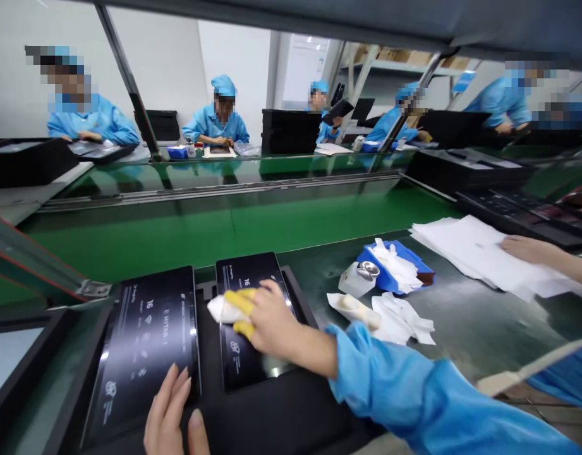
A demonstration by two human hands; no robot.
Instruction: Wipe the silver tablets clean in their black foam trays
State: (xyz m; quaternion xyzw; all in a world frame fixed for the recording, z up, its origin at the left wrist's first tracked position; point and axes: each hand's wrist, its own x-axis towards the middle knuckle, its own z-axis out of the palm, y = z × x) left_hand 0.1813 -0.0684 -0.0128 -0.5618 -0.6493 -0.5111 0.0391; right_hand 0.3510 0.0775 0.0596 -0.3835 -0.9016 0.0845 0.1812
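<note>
My right hand [266, 316], with yellow finger cots, presses a small white cloth [219, 309] onto the right-hand black tablet [243, 278] lying in a black tray [272, 417]. Its fingers are closed on the cloth. My left hand [170, 417] rests flat, fingers stretched, on the lower edge of the left-hand black tablet [146, 341], whose screen film shows white printed icons. Both tablets lie side by side in front of me.
To the right lie used white wipes [399, 316], a blue box of wipes [399, 265] with a small white dispenser [359, 278], and a stack of white sheets [480, 253] under a neighbour's hand [522, 248]. A green conveyor belt [224, 227] runs behind; several blue-clad workers sit beyond.
</note>
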